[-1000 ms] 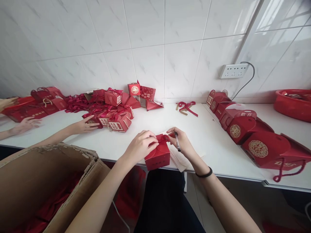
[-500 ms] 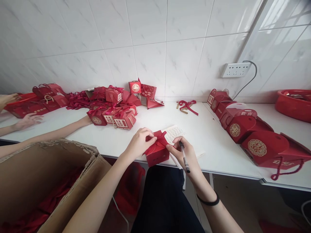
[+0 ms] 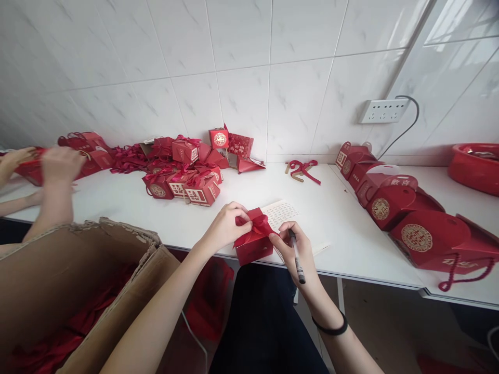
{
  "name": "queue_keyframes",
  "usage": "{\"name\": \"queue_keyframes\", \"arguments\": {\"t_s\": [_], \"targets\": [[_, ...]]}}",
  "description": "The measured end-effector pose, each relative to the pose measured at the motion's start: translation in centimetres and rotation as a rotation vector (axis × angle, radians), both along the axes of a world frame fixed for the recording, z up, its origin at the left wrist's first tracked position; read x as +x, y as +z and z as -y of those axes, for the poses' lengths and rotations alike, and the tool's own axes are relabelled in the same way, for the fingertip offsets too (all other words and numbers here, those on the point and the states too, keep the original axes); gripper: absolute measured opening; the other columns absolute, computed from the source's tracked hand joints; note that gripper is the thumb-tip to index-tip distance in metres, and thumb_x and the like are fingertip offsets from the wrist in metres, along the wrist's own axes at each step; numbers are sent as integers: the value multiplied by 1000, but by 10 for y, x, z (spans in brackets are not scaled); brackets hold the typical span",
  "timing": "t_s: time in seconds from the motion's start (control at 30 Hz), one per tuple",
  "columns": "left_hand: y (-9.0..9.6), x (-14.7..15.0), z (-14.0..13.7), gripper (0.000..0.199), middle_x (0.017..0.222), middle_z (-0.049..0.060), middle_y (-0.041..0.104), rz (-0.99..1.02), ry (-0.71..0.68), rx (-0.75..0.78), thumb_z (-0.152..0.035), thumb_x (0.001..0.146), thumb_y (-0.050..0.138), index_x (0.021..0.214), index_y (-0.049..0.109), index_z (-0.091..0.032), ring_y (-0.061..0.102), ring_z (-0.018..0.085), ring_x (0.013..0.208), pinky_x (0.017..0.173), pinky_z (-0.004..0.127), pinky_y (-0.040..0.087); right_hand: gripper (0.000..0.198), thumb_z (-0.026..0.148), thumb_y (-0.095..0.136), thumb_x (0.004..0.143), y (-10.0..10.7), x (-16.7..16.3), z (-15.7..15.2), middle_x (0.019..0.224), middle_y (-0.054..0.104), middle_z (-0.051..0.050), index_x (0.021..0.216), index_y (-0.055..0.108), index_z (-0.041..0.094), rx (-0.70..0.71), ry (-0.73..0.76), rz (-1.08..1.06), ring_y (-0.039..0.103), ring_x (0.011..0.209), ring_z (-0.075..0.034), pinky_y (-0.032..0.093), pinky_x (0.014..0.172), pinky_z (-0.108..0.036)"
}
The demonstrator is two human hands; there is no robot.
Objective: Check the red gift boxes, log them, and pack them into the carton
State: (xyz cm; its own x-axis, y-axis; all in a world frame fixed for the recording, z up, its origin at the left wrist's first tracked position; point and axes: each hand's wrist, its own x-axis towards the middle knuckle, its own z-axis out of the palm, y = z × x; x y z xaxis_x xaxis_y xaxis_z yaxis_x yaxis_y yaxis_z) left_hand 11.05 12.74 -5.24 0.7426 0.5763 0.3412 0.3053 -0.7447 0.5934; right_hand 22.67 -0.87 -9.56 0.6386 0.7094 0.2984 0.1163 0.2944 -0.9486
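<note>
1. Centrally, a small red cardboard box (image 3: 255,253) stands at the front edge of the white tabletop (image 3: 244,188), probably set close so that its top is easy to reach.
2. Across its lid lies a glossy red ribbon bow (image 3: 259,226), between the 2 hands.
3. The left hand (image 3: 226,224) has thumb and forefinger together, clamped on the bow's left side, seemingly to steady it.
4. The right hand (image 3: 302,250) is closed round a clear-barrelled pen with a dark end (image 3: 297,258), likely tucked there to leave the thumb free; that thumb touches the bow's right side, but whether it pinches the bow too I cannot tell.
5. Just behind and beside the box lies a cream paper sheet covered in small writing (image 3: 284,212).
6. Farther out, small red beribboned gift boxes (image 3: 202,191) crowd together at left, and larger red boxes (image 3: 417,236) line up at right, perhaps sorted by size.
</note>
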Motion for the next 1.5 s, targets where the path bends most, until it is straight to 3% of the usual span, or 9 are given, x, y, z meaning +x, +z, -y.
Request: {"name": "queue_keyframes", "arguments": {"t_s": [0.2,0.4,0.53,0.63,0.7,0.83,0.97,1.13,1.5], "targets": [[-1,0,0,10,94,4,60,1,1,-27,-27,72,61,66,63,-19,57,20,91,88,36,45,30,34,69,71,-11,3,5,63,39,5,77,42,22,48,3,-177,41,60,-13,39,60,-27],[-1,4,3,11,93,4,59,4,-40,-13,-25,73,60,64,61,-18,57,19,91,89,35,44,28,26,67,73,-18,-2,12,65,39,5,75,40,22,160,-80,-193,40,58,-12,38,57,-25],[-1,6,3,11,94,4,58,4,-41,-25,-26,73,60,65,61,-18,56,20,94,91,37,43,20,21,61,80,-12,-8,21,66,44,4,78,42,22,185,-307,158,44,58,-13,39,57,-26],[-3,6,2,10,94,4,59,15,-50,-40,-25,73,60,65,61,-19,56,20,94,91,37,43,22,16,65,81,-2,-16,25,73,52,1,85,45,23,365,-449,631,52,65,-16,42,62,-30],[-5,6,1,10,94,4,59,26,-48,-52,-25,72,61,64,61,-19,56,20,94,92,37,43,21,15,65,83,5,-24,22,82,59,-2,90,47,23,422,-330,920,56,76,-19,44,69,-34],[-6,7,0,8,94,4,59,35,-33,-70,-24,71,61,64,61,-19,55,20,95,92,37,43,12,8,52,90,6,-42,7,95,64,-7,91,50,19,282,-164,1190,58,87,-21,41,77,-39],[-5,6,0,8,95,4,59,19,-37,-76,-25,71,61,65,62,-19,55,20,96,93,37,42,19,-1,45,89,-1,-49,-6,80,61,-4,82,49,17,269,-196,1128,55,70,-16,41,68,-34],[-6,6,0,8,96,4,59,31,-19,-107,-23,71,61,64,62,-19,55,20,97,94,37,42,22,-4,49,85,-4,-47,-9,79,59,-4,81,45,17,364,-173,1042,54,70,-16,41,64,-32],[-5,7,1,9,99,5,60,39,-21,-134,-25,71,60,65,64,-19,54,21,100,94,37,41,24,-3,46,86,-3,-45,-12,76,54,-1,80,40,20,481,41,942,52,70,-13,49,78,-37]]}}
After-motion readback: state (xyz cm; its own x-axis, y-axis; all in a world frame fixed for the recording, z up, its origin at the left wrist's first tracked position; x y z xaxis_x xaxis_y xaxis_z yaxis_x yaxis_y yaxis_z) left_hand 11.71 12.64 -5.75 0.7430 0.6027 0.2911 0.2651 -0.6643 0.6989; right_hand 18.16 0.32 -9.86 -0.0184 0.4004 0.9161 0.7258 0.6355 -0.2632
